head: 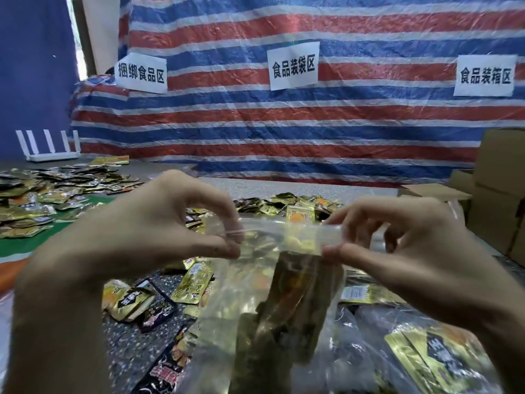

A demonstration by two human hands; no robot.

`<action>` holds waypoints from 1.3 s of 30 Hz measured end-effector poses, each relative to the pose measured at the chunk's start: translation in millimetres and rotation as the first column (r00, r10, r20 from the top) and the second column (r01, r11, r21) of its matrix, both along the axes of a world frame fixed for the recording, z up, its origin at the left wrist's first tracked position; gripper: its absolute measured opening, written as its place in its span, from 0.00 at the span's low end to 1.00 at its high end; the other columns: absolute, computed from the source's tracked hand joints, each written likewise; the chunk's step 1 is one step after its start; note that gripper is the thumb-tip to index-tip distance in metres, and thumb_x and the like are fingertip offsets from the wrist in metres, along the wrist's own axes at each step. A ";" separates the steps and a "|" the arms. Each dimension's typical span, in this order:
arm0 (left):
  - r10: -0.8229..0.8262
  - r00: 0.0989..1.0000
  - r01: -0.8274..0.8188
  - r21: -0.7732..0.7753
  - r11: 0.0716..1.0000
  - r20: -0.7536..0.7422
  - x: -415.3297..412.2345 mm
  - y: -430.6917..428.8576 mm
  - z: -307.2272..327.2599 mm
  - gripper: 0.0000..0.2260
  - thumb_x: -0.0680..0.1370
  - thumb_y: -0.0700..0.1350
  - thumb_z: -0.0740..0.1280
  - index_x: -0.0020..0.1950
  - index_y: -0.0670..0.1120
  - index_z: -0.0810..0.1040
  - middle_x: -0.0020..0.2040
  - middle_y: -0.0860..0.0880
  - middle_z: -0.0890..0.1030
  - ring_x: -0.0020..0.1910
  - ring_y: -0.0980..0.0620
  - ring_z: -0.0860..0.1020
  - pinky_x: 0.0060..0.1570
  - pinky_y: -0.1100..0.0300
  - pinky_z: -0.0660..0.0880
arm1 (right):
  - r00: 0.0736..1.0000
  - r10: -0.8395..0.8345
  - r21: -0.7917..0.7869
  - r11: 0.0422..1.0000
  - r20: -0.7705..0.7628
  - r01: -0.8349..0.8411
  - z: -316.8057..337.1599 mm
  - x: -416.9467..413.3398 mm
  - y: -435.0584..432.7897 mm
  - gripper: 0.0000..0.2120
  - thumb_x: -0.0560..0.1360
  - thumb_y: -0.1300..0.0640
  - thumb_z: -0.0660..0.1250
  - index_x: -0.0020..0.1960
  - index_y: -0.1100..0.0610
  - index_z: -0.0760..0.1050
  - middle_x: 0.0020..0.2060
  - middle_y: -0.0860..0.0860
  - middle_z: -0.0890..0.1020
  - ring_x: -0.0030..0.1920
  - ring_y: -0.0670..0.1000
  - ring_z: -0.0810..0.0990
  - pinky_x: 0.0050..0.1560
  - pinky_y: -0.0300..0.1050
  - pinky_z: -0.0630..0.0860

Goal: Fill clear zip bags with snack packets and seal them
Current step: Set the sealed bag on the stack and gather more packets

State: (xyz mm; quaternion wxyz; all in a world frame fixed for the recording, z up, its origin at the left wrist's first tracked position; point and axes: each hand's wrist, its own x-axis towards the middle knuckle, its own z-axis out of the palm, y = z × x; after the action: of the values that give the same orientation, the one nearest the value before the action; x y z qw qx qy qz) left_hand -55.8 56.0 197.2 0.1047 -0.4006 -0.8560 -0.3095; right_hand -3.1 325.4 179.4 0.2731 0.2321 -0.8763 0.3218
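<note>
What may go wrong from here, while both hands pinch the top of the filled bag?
1. The gold packets inside the clear zip bag seem to reach up to the zip strip. One may get caught in it and keep the seal open.
2. The left hand and the right hand pinch the strip only near its ends, so the middle may be left unsealed if the fingers do not run along it.
</note>
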 end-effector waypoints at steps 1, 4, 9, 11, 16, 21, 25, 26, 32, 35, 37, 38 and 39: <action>0.011 1.000 -0.011 -0.009 1.000 0.017 0.1 0.8 0.1 0.08 0.65 0.59 0.73 0.42 0.59 0.84 0.44 0.62 0.85 0.52 0.65 0.80 0.59 0.56 0.71 | 1.000 -0.013 0.000 1.000 -0.006 0.013 -0.5 -0.7 0.3 0.11 0.65 0.41 0.72 0.36 0.48 0.78 0.45 0.38 0.84 0.44 0.43 0.81 0.37 0.38 0.76; 0.047 0.998 -0.047 -0.008 0.999 0.036 -0.2 2.4 2.0 0.11 0.64 0.60 0.72 0.41 0.58 0.85 0.45 0.62 0.84 0.53 0.65 0.80 0.60 0.55 0.71 | 0.999 -0.021 0.038 0.999 0.047 0.019 -3.5 -4.2 0.3 0.11 0.65 0.39 0.71 0.38 0.46 0.77 0.56 0.34 0.80 0.58 0.35 0.76 0.48 0.37 0.77; 0.113 0.993 -0.111 0.075 0.991 -0.020 -3.8 5.5 1.1 0.12 0.61 0.63 0.71 0.39 0.59 0.85 0.54 0.64 0.80 0.58 0.68 0.75 0.53 0.76 0.68 | 0.989 0.064 -0.008 0.998 0.137 -0.063 -3.3 -3.2 1.7 0.11 0.67 0.41 0.71 0.39 0.48 0.78 0.43 0.45 0.86 0.42 0.45 0.84 0.42 0.51 0.83; 0.118 0.993 -0.119 0.088 0.989 0.013 -5.7 5.2 0.1 0.13 0.60 0.63 0.71 0.39 0.58 0.85 0.50 0.60 0.83 0.53 0.62 0.79 0.53 0.67 0.74 | 0.998 0.059 -0.036 0.998 0.014 -0.058 -3.5 -3.8 -0.9 0.09 0.67 0.44 0.73 0.38 0.49 0.79 0.35 0.51 0.84 0.34 0.50 0.82 0.37 0.56 0.82; 0.104 0.988 -0.104 -0.012 0.995 0.110 -5.0 -1.0 -1.8 0.12 0.62 0.60 0.73 0.41 0.57 0.86 0.40 0.55 0.86 0.42 0.55 0.83 0.49 0.47 0.81 | 0.981 0.073 -0.076 0.993 -0.179 -0.088 -1.7 -1.5 -7.6 0.08 0.65 0.51 0.78 0.37 0.52 0.80 0.33 0.48 0.82 0.36 0.49 0.81 0.38 0.47 0.79; -0.023 0.981 0.002 0.108 0.994 0.195 -1.9 -9.9 0.2 0.13 0.63 0.56 0.73 0.45 0.55 0.87 0.43 0.53 0.87 0.44 0.54 0.85 0.52 0.60 0.81 | 0.985 0.024 -0.147 0.988 -0.170 -0.050 -0.6 0.5 -5.4 0.08 0.62 0.50 0.80 0.35 0.50 0.81 0.33 0.46 0.83 0.33 0.46 0.82 0.35 0.37 0.79; -0.057 0.981 0.034 0.126 0.991 0.183 -3.1 -14.6 0.1 0.13 0.67 0.54 0.73 0.49 0.52 0.87 0.45 0.52 0.87 0.47 0.54 0.85 0.46 0.63 0.81 | 0.997 0.061 -0.187 0.980 -0.035 -0.067 1.8 -0.5 3.3 0.09 0.62 0.47 0.80 0.39 0.47 0.84 0.37 0.45 0.86 0.36 0.47 0.85 0.37 0.38 0.82; -0.059 0.980 0.034 0.133 0.990 0.188 -3.2 -15.2 0.1 0.13 0.67 0.53 0.73 0.48 0.50 0.87 0.45 0.52 0.87 0.47 0.53 0.85 0.47 0.63 0.81 | 0.993 0.117 -0.166 0.980 0.014 -0.113 2.7 0.2 6.9 0.10 0.63 0.45 0.80 0.41 0.45 0.85 0.38 0.47 0.86 0.38 0.48 0.86 0.38 0.40 0.83; -0.032 0.989 -0.016 0.320 0.947 0.144 -4.6 -16.0 0.1 0.15 0.64 0.46 0.77 0.50 0.49 0.86 0.41 0.45 0.87 0.41 0.48 0.86 0.44 0.62 0.82 | 0.937 0.295 -0.225 0.942 0.189 -0.251 6.8 7.5 26.1 0.13 0.63 0.47 0.78 0.47 0.46 0.87 0.43 0.52 0.87 0.44 0.51 0.87 0.46 0.44 0.83; 0.001 0.979 -0.079 0.371 0.925 0.204 -6.9 -16.7 -0.4 0.16 0.61 0.44 0.79 0.47 0.46 0.86 0.40 0.43 0.87 0.39 0.45 0.86 0.39 0.62 0.82 | 0.943 0.259 -0.246 0.947 0.207 -0.206 8.5 6.9 24.8 0.15 0.58 0.46 0.78 0.44 0.47 0.87 0.41 0.52 0.87 0.41 0.51 0.87 0.43 0.40 0.83; 0.009 0.962 -0.101 0.328 0.939 0.272 -8.9 -17.0 -1.2 0.13 0.60 0.45 0.78 0.44 0.44 0.87 0.39 0.42 0.86 0.38 0.45 0.86 0.38 0.62 0.82 | 0.945 0.221 -0.232 0.959 0.240 -0.165 8.7 6.1 22.5 0.15 0.57 0.46 0.80 0.42 0.48 0.86 0.39 0.53 0.87 0.37 0.50 0.87 0.39 0.38 0.82; 0.016 0.955 -0.108 0.295 0.950 0.297 -10.1 -17.1 -1.6 0.12 0.61 0.45 0.78 0.42 0.44 0.87 0.39 0.42 0.86 0.38 0.45 0.86 0.38 0.62 0.81 | 0.947 0.200 -0.221 0.964 0.252 -0.144 8.5 5.7 22.3 0.13 0.58 0.47 0.82 0.40 0.49 0.86 0.37 0.54 0.87 0.35 0.50 0.86 0.37 0.38 0.82; 0.025 0.949 -0.114 0.266 0.957 0.315 -11.3 -17.6 -2.0 0.11 0.61 0.46 0.78 0.41 0.44 0.87 0.38 0.42 0.86 0.37 0.45 0.86 0.37 0.62 0.81 | 0.951 0.177 -0.213 0.969 0.254 -0.124 8.1 4.4 22.5 0.12 0.58 0.49 0.83 0.39 0.50 0.85 0.36 0.55 0.86 0.33 0.50 0.85 0.35 0.37 0.81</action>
State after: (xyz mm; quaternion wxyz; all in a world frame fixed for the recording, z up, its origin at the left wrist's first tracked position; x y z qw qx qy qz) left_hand -67.1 38.5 195.2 0.0367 -0.2977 -0.8230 -0.4824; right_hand 1.4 347.9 187.5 0.1467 0.2245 -0.8495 0.4544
